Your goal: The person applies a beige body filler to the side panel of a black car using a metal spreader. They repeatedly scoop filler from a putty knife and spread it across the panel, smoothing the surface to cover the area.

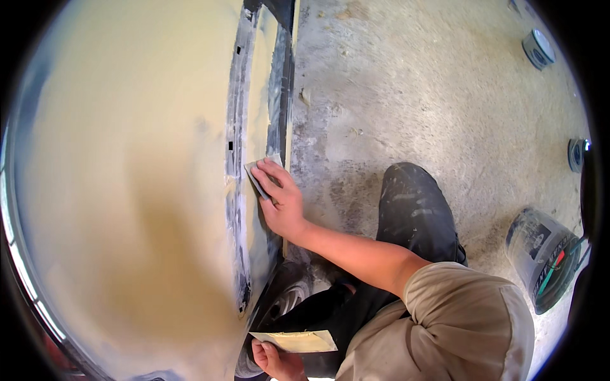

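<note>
My right hand [283,200] is closed on a thin grey putty spreader [257,182], fingers over its face and thumb on the near side. The blade is pressed to a long recessed strip [258,95] along the edge of a car body panel [127,114]. Pale yellow filler coats most of the panel, with grey showing in patches along the strip. Lower down, my left hand [276,362] grips a flat rectangular plate [295,341] by its left end. Yellow filler lies on the plate's face.
A wheel [291,303] sits below the panel beside my leg. My bent knee [416,203] rises over the dusty concrete floor [381,82]. A bucket [540,257] stands at right, and two cans, one far [539,49] and one nearer [577,154], are along the right side.
</note>
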### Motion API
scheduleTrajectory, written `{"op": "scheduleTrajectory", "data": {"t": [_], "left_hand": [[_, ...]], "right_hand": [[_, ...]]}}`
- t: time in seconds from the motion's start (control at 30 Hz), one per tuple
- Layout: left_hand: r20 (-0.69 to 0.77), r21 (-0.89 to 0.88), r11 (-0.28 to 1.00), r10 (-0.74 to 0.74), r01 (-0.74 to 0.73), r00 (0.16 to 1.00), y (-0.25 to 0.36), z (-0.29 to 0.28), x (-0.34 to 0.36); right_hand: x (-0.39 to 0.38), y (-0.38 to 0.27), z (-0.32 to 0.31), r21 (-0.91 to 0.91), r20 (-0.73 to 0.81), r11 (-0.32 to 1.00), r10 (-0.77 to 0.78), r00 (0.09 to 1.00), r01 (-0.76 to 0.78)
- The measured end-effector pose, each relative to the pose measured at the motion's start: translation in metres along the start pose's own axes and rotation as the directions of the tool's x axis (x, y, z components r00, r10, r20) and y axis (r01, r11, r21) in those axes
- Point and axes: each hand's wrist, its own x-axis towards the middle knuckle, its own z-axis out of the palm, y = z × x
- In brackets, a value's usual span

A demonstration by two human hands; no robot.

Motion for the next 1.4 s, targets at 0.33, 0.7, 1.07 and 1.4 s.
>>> {"op": "scheduleTrajectory", "data": {"t": [0.33,0.7,1.07,1.4], "left_hand": [[-0.001,-0.572,0.818,0.065,-0.054,0.998,0.020,0.015,-0.011],[-0.156,-0.719,0.656,0.167,-0.228,0.973,0.065,0.039,-0.003],[-0.305,-0.600,0.644,0.364,-0.475,0.880,0.094,0.022,-0.015],[0.064,-0.853,0.516,0.246,-0.075,0.967,0.092,0.032,-0.017]], "right_hand": [[-0.011,-0.019,-0.072,0.077,0.357,0.997,-0.010,0.934,-0.019],[0.031,-0.205,-0.149,0.636,0.647,0.476,0.100,0.756,-0.607],[0.009,-0.251,-0.148,0.431,0.892,0.889,-0.394,0.219,-0.153],[0.029,-0.179,-0.187,-0.015,0.693,0.828,0.413,0.592,-0.560]]}}
